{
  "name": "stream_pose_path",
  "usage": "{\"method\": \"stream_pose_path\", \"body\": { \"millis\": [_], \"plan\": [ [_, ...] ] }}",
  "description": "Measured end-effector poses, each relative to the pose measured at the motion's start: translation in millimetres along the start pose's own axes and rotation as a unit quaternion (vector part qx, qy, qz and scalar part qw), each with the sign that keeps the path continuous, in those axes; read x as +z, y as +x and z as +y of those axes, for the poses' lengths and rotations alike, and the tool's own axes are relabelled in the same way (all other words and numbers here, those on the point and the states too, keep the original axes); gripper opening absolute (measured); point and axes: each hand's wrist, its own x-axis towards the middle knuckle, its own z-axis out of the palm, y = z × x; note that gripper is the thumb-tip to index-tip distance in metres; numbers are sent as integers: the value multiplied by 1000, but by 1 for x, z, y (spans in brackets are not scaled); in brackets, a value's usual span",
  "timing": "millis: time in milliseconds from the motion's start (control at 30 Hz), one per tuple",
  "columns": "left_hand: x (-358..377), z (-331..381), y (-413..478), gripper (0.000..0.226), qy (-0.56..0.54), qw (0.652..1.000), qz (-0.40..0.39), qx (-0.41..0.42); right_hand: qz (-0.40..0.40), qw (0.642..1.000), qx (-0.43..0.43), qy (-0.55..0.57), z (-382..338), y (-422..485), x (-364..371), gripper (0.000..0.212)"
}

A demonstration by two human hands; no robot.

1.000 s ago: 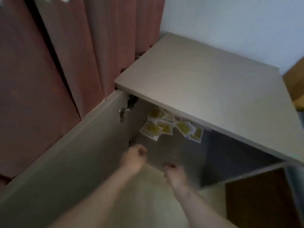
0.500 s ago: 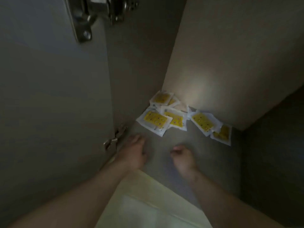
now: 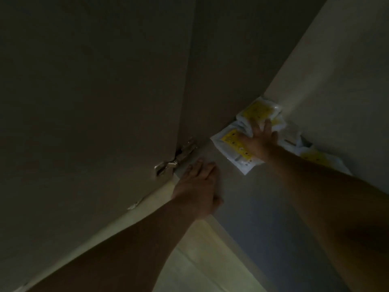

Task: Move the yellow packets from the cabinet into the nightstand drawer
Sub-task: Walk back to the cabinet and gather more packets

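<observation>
Several yellow packets [image 3: 233, 142] in white wrappers lie heaped in the back corner of the dim cabinet floor [image 3: 263, 197]. My right hand [image 3: 260, 142] lies flat on top of the heap with fingers spread, covering parts of the nearest packets; one packet [image 3: 257, 110] shows beyond its fingertips and another [image 3: 315, 159] lies right of my forearm. My left hand [image 3: 199, 184] rests palm down with straight fingers on the cabinet floor near its front left corner, apart from the packets. The nightstand drawer is out of view.
The open cabinet door [image 3: 84, 102] stands on the left, with a metal hinge [image 3: 174, 159] just beyond my left hand. The cabinet's back wall [image 3: 336, 81] rises on the right. Pale floor [image 3: 200, 260] shows below the cabinet's front edge.
The camera moved deeper into the cabinet. My right hand reached forward from the bare floor onto the packet heap and opened flat. My left hand stayed flat near the hinge.
</observation>
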Motion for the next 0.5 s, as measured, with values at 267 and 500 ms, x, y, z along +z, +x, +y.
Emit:
{"method": "stream_pose_path", "body": {
  "millis": [267, 500],
  "plan": [
    [7, -10, -4, 103, -165, 985, 51, 1, -34, 997, -52, -49, 22, -51, 24, 63],
    [19, 0, -16, 118, -40, 998, 50, 3, -15, 997, -63, -53, 30, -144, 58, 70]
  ]
}}
